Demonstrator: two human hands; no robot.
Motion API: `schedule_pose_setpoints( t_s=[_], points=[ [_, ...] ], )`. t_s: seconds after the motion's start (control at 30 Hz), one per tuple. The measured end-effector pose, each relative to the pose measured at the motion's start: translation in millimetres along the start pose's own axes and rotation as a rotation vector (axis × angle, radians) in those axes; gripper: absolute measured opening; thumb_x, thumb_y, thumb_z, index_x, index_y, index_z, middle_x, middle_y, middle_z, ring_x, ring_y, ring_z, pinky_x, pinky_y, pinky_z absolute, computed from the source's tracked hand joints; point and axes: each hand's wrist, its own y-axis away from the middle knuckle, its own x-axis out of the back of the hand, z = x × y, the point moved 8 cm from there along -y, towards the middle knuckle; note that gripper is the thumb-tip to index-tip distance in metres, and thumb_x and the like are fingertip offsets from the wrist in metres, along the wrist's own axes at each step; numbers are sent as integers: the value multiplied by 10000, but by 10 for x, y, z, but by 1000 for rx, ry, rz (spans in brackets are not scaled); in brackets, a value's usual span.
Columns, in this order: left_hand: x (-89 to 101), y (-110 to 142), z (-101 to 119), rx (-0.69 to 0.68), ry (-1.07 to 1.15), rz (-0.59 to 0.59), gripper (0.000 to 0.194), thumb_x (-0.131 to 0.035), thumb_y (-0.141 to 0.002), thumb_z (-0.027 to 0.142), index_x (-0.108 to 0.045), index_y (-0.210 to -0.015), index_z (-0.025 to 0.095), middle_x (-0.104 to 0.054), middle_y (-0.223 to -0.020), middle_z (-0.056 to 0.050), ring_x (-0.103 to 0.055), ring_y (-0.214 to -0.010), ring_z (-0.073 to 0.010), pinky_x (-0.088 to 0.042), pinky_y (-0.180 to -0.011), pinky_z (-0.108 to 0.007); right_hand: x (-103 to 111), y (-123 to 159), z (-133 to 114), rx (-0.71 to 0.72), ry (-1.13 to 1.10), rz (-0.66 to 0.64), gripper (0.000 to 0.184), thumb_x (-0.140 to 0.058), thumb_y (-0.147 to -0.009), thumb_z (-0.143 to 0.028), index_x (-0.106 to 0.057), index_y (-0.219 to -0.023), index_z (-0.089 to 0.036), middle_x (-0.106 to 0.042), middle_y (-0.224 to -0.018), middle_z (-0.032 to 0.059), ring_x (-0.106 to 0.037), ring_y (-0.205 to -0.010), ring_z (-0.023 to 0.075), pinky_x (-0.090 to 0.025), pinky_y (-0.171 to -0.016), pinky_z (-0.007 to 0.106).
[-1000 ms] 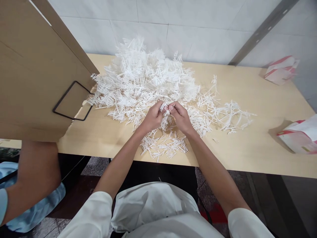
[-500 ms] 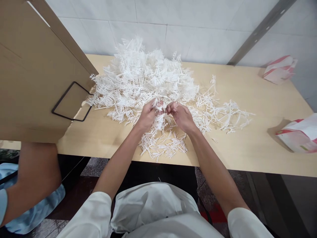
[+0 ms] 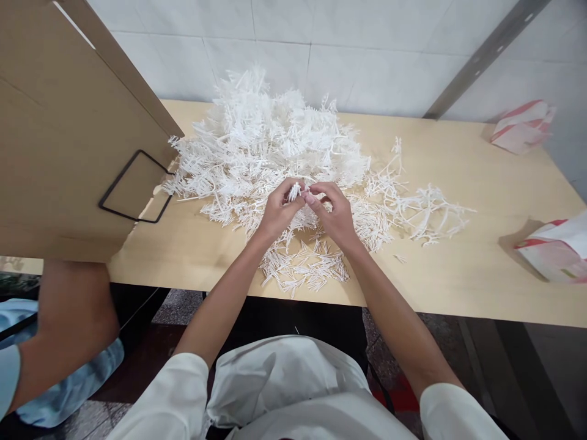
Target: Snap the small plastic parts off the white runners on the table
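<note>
A small white branched plastic sprig (image 3: 295, 192) is gripped in my left hand (image 3: 279, 211), its thin tips poking up between thumb and fingers. My right hand (image 3: 335, 214) pinches at the same sprig from the right, thumb and fingertips touching my left fingertips. Exactly what the right fingertips hold is too small to see. Behind both hands rises a large heap of white branched pieces (image 3: 275, 134). Short loose white sticks (image 3: 307, 269) are strewn below the hands near the table's front edge. Bare white stems (image 3: 426, 214) lie tangled to the right.
A cardboard panel (image 3: 68, 134) stands at the left, with a black wire frame (image 3: 135, 186) by its lower edge. Two red-and-white paper packets (image 3: 523, 126) sit at the table's right side. Another person's arm (image 3: 76, 311) shows at lower left. A tiled wall (image 3: 376, 67) backs the table (image 3: 458, 275).
My hands drew slightly apart half a second ago, and have now come back together. The sprig's tips now point up from my left fingers. The heap looks unchanged.
</note>
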Motion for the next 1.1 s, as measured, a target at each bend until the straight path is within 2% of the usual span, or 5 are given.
schedule_pose_setpoints(
  t_s=[0.4,0.53,0.77,0.93,1.1],
  points=[
    [-39,-10,-88,46,160,-14,259,-672,-826,454,-584,-889,218,-578,-848,7,-557,-748,-103,-468,-712,-249,24,11,88,-120,-150,9,277,-561,-901,-504,-649,-888,-242,-644,-842,-6,-581,-776,121,-465,-729,284],
    [-1,-14,-37,0,5,22,305,-671,-809,512,-614,-865,218,-613,-814,8,-519,-703,-100,-438,-675,-253,-11,12,127,-179,-213,-30,316,-529,-915,-512,-651,-839,-230,-628,-778,-15,-571,-730,108,-457,-710,276],
    [11,5,52,-91,-163,52,300,-613,-855,515,-612,-886,217,-659,-890,-14,-569,-779,-118,-451,-719,-268,30,-21,90,-47,-69,5,202,-709,-807,-435,-687,-842,-237,-657,-869,-4,-598,-781,111,-482,-704,271],
    [-36,-10,25,-119,-223,3,209,-570,-908,426,-597,-987,234,-673,-1036,-29,-611,-918,-131,-475,-795,-273,-6,0,182,-92,-106,1,197,-650,-855,-427,-652,-910,-238,-681,-865,-9,-606,-740,101,-512,-715,270],
    [-58,55,137,-338,-408,9,64,-490,-928,198,-550,-921,222,-638,-935,-27,-594,-912,-152,-469,-798,-300,-55,28,161,-91,-111,-11,121,-659,-837,-345,-632,-873,-232,-679,-798,-22,-619,-699,101,-525,-690,266]
  ],
)
